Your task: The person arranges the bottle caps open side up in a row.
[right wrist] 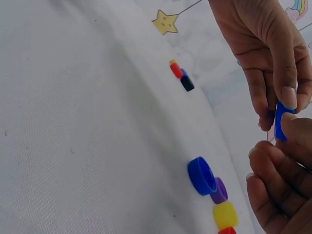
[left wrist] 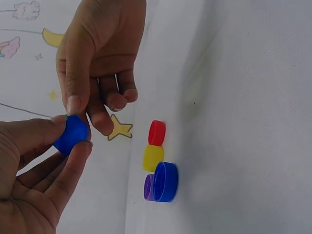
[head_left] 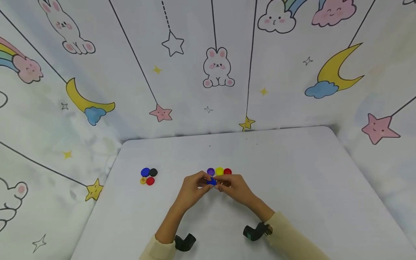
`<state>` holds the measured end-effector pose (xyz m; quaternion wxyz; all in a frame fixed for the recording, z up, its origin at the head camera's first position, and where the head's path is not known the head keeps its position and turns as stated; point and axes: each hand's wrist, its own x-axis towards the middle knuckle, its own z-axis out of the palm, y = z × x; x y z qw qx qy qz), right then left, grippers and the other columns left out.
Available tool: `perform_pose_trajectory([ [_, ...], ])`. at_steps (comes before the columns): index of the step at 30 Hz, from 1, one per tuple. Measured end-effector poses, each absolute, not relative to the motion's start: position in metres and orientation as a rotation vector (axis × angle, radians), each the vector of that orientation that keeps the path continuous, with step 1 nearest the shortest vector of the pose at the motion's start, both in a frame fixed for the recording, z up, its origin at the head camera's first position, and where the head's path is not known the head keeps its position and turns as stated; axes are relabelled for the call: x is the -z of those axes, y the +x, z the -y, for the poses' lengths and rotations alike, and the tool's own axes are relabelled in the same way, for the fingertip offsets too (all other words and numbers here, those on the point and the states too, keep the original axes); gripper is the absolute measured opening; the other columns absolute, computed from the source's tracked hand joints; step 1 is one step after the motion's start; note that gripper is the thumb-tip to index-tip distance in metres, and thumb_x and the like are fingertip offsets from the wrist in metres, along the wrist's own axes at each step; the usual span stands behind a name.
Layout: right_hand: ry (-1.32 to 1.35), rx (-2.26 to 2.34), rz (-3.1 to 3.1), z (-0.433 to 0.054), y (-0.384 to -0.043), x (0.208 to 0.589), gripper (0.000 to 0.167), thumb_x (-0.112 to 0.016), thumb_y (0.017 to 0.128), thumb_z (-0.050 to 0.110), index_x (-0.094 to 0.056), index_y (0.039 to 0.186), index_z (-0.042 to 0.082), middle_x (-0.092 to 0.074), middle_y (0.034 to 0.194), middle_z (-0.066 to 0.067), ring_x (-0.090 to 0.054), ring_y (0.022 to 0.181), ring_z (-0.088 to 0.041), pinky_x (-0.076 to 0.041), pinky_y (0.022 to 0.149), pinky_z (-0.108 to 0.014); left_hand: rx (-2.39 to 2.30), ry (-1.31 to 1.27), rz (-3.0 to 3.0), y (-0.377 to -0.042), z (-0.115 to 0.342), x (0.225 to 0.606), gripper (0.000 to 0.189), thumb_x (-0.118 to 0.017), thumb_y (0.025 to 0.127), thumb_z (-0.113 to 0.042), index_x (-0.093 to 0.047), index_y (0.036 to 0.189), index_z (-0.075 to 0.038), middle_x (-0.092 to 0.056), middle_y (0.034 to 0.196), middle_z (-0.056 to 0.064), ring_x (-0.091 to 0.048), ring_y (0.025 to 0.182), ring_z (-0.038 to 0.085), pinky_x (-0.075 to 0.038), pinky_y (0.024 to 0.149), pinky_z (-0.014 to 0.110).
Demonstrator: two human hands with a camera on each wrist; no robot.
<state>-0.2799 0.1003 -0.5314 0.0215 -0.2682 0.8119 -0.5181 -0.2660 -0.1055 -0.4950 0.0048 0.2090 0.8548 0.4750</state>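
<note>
A small blue bottle cap [left wrist: 73, 135] is held between both hands, up off the table. My left hand [head_left: 193, 188] pinches it between thumb and fingers from the left. From the right, my right hand [head_left: 239, 187] grips its other edge, thumb against it; the other fingers are loosely bent. Seen edge-on in the right wrist view, the held cap [right wrist: 281, 121] is partly covered by the thumbs. Just beyond the hands lie a purple cap [head_left: 211, 171], a yellow cap [head_left: 219, 171] and a red cap [head_left: 227, 171]. A larger blue cap [left wrist: 166, 182] stands by the purple one.
At the left of the white table [head_left: 292, 180] sits a cluster: a blue cap [head_left: 145, 172], a black cap [head_left: 153, 172], a small yellow cap [head_left: 143, 180] and a red cap [head_left: 150, 181]. A cartoon-printed cloth [head_left: 188, 90] stands behind the table's far edge.
</note>
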Motion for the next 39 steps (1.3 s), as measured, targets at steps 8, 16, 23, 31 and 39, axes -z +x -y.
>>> perform_pose_trajectory([
  [8, -0.84, 1.618, -2.553, -0.102, -0.278, 0.533, 0.029, -0.072, 0.089, 0.014, -0.07, 0.115, 0.002, -0.072, 0.092, -0.002, -0.065, 0.079, -0.008, -0.056, 0.071, -0.022, -1.485, 0.634, -2.666, -0.267, 0.105, 0.498, 0.026, -0.075, 0.086, -0.009, -0.066, 0.11, -0.007, -0.072, 0.105, 0.007, -0.071, 0.088, 0.016, -0.057, 0.078, 0.022],
  [16, -0.801, 1.608, -2.57, -0.107, -0.276, 0.531, 0.029, -0.073, 0.089, 0.015, -0.069, 0.115, 0.003, -0.07, 0.089, -0.001, -0.064, 0.077, -0.007, -0.056, 0.071, -0.021, -1.484, 0.652, -2.722, -0.271, 0.099, 0.503, 0.037, -0.079, 0.081, -0.005, -0.065, 0.116, -0.004, -0.069, 0.105, 0.008, -0.066, 0.084, 0.014, -0.057, 0.077, 0.023],
  [23, -0.796, 1.62, -2.567, -0.111, -0.276, 0.529, 0.03, -0.073, 0.088, 0.014, -0.069, 0.114, 0.001, -0.07, 0.087, -0.002, -0.064, 0.075, -0.006, -0.056, 0.07, -0.021, -1.48, 0.683, -2.732, -0.272, 0.096, 0.508, 0.033, -0.077, 0.083, -0.006, -0.066, 0.113, -0.005, -0.07, 0.101, 0.005, -0.066, 0.082, 0.012, -0.057, 0.075, 0.024],
  [31, -0.777, 1.61, -2.591, -0.117, -0.272, 0.542, 0.031, -0.075, 0.086, 0.011, -0.069, 0.113, -0.002, -0.071, 0.086, -0.004, -0.065, 0.074, -0.007, -0.056, 0.068, -0.02, -1.436, 0.799, -2.721, -0.268, 0.089, 0.519, 0.024, -0.076, 0.084, -0.005, -0.066, 0.106, -0.004, -0.068, 0.097, 0.006, -0.065, 0.08, 0.013, -0.057, 0.074, 0.024],
  [39, -0.766, 1.576, -2.615, -0.122, -0.275, 0.543, 0.033, -0.075, 0.085, 0.011, -0.068, 0.116, 0.002, -0.07, 0.085, -0.002, -0.064, 0.074, -0.007, -0.056, 0.068, -0.021, -1.439, 0.84, -2.735, -0.273, 0.084, 0.529, 0.023, -0.076, 0.083, -0.003, -0.066, 0.104, -0.006, -0.068, 0.095, 0.006, -0.065, 0.078, 0.012, -0.058, 0.074, 0.026],
])
